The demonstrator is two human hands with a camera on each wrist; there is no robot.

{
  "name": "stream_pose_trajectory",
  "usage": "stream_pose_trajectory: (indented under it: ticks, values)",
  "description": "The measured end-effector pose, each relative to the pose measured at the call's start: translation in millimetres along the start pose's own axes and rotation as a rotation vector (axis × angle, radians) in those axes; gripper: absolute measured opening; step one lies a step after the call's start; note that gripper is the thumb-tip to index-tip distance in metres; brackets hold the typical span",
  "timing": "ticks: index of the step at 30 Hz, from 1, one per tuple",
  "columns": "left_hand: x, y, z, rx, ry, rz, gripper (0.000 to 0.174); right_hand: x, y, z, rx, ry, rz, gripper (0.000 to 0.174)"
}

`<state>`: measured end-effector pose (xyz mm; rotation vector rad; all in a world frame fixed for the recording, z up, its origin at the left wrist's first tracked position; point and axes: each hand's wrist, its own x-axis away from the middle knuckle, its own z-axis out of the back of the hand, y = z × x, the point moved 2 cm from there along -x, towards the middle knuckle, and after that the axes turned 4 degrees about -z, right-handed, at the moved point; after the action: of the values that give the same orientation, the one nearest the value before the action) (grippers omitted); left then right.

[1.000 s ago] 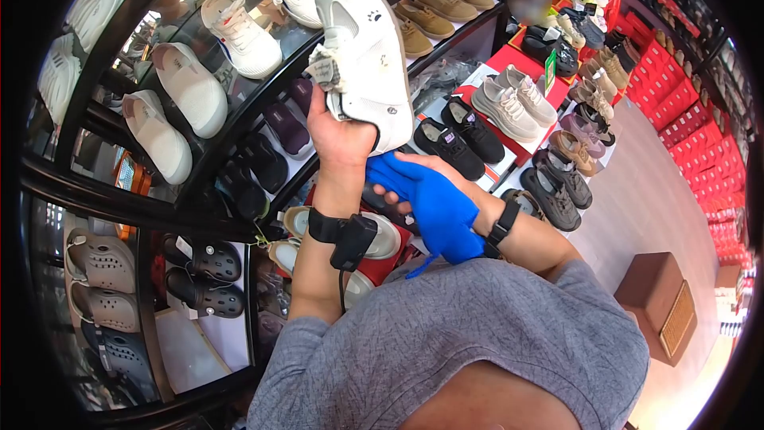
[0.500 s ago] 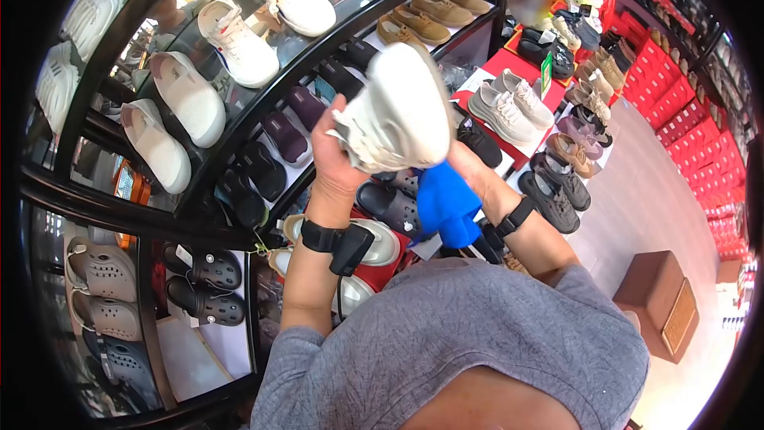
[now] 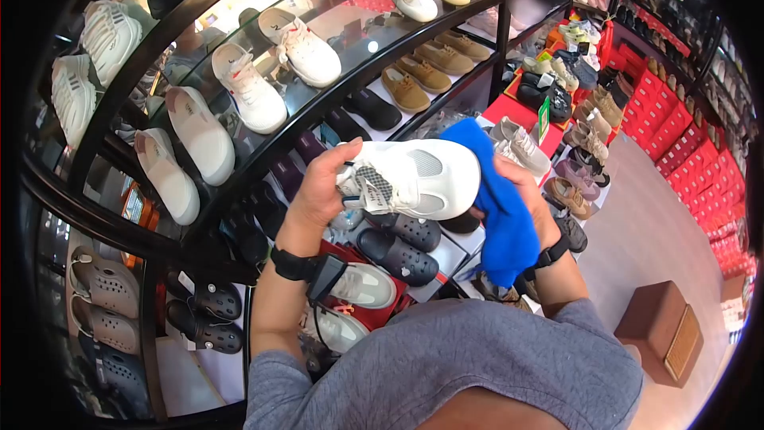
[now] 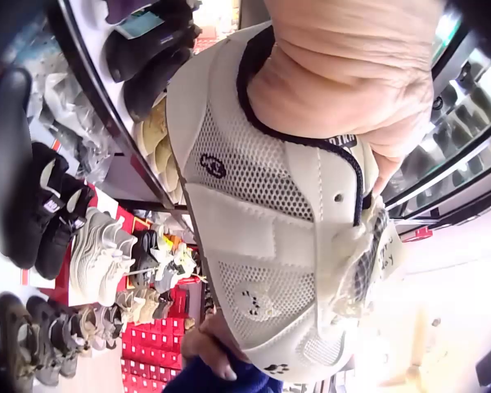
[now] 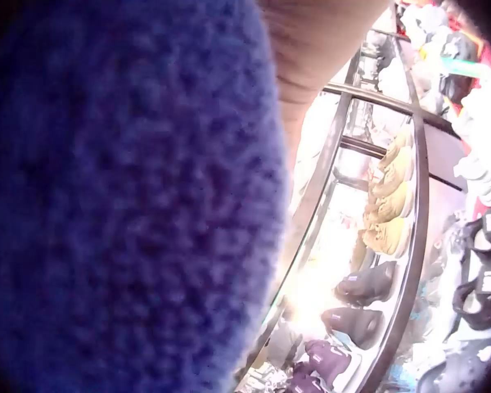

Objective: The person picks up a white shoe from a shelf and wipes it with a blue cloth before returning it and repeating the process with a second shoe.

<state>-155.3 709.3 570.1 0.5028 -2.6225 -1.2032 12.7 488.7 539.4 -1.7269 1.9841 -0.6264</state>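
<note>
A white shoe (image 3: 438, 179) with mesh panels lies sideways in the air, toe to the right. The left hand (image 3: 320, 185) grips it at the heel; in the left wrist view that hand (image 4: 344, 74) reaches into the opening of the shoe (image 4: 254, 221). A blue cloth (image 3: 506, 215) is held by the right hand (image 3: 525, 195) against the toe end, its lower part hanging down. The cloth (image 5: 131, 196) fills much of the right wrist view and covers the right fingers there. Fingers of the right hand (image 4: 211, 348) show beside the toe in the left wrist view.
Glass shelves with white shoes (image 3: 306, 52) curve along the left and top. Dark clogs (image 3: 398, 255) and pale shoes (image 3: 362, 287) lie below the hands. Shoes in rows stand at right, near red boxes (image 3: 668, 119). A brown stool (image 3: 656, 326) stands on the floor.
The shoe has turned from upright to sideways, its toe now pointing right. The right hand has risen with the blue cloth to the toe. The head view has shifted slightly.
</note>
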Motion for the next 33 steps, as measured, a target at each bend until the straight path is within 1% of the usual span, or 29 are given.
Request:
stream_pose_trajectory:
  ticks: [1,2,4,6,7,9,11,13,14,15,16,17,18,19,21,22,23,25,26,27,29,31,33]
  values:
    - [-1,10,-8,-0.073,0.004,-0.019,0.027,3,-9,0,0.043,-0.064,0.040,0.049]
    - [-3,19,-20,-0.119,-0.038,-0.016,0.026,5,-15,0,0.023,-0.058,0.044,0.051]
    - [-10,38,-31,-0.306,-0.003,-0.035,0.025,6,-25,-2,0.005,-0.057,0.053,0.054]
    - [-21,58,-47,-0.499,0.022,-0.058,0.025,3,-34,-6,0.139,-0.041,0.067,0.058]
    - [-27,68,-55,-0.581,0.018,-0.030,0.024,-2,-37,-3,0.169,-0.054,0.064,0.059]
    - [-40,89,-71,-0.753,0.012,-0.029,0.024,-17,-40,0,0.101,-0.076,0.053,0.059]
    - [-59,105,-80,-0.875,0.025,-0.073,0.026,-32,-45,-2,0.047,-0.097,0.048,0.057]
    - [-78,119,-91,-1.037,0.041,-0.077,0.027,-51,-49,6,-0.017,-0.069,0.055,0.055]
    - [-92,128,-91,-1.165,0.017,-0.097,0.030,-58,-52,10,-0.037,-0.061,0.022,0.051]
    - [-98,131,-101,-1.242,0.036,-0.122,0.030,-67,-54,13,-0.040,-0.074,0.019,0.051]
    - [-109,134,-104,-1.280,0.062,-0.110,0.028,-78,-55,15,-0.052,-0.054,0.064,0.048]
    - [-121,139,-105,-1.318,0.087,-0.097,0.026,-89,-57,19,-0.065,-0.034,0.108,0.046]
    - [-137,144,-102,-1.411,0.094,-0.148,0.028,-99,-56,27,-0.138,-0.007,0.021,0.043]
    - [-152,148,-99,-1.418,0.106,-0.145,0.028,-110,-58,33,-0.145,-0.017,0.014,0.043]
    - [-177,158,-95,-1.616,0.198,-0.174,0.036,-139,-64,40,-0.188,0.011,0.007,0.042]
    - [-186,161,-95,-1.645,0.222,-0.237,0.038,-152,-68,42,-0.220,-0.003,-0.024,0.041]
    - [-195,166,-94,-1.651,0.231,-0.239,0.038,-165,-72,45,-0.222,-0.013,-0.028,0.041]
    - [-216,180,-93,-1.907,0.365,-0.267,0.038,-188,-83,48,-0.223,-0.035,-0.058,0.040]
    - [-226,183,-88,-1.954,0.410,-0.323,0.040,-197,-87,48,-0.232,-0.057,-0.077,0.038]
    - [-235,185,-84,-1.960,0.413,-0.321,0.040,-209,-89,54,-0.237,-0.063,-0.078,0.038]
    - [-251,189,-77,-2.099,0.405,-0.435,0.042,-234,-90,66,-0.214,-0.083,-0.079,0.037]
    - [-264,189,-67,-2.078,0.387,-0.431,0.042,-247,-91,66,-0.229,-0.074,-0.080,0.036]
    - [-277,188,-60,-2.145,0.306,-0.460,0.041,-260,-91,70,-0.114,-0.024,-0.089,0.050]
